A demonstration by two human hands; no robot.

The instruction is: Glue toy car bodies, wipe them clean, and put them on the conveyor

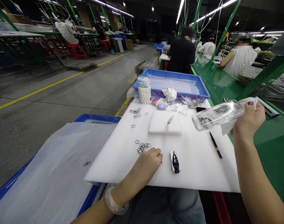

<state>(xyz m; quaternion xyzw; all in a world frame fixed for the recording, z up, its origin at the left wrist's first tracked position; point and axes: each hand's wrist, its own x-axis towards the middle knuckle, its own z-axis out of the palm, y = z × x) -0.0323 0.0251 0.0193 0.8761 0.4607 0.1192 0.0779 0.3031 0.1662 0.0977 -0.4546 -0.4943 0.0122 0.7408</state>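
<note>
My left hand (151,159) rests on the white foam sheet (202,174), its fingers curled; what they hold, if anything, is hidden. Beside it lies a cluster of thin black rings (142,147), with more rings (135,111) farther back. Just right of that hand sits a small white and black toy car (175,162). Raised at the right, my right hand (248,117) grips a clear plastic bottle (214,115) lying nearly sideways, along with a white tissue (228,127). Black tweezers (215,144) lie below the bottle. A smaller foam block (165,123) bears a small greyish piece (170,119).
Behind the foam stand a dotted tumbler (144,90) and a blue tray (204,87), with a purple oval object (162,106) nearby. A paper-covered blue tray (95,118) is at the left. Green bench (268,140) runs along the right. Several people sit farther away.
</note>
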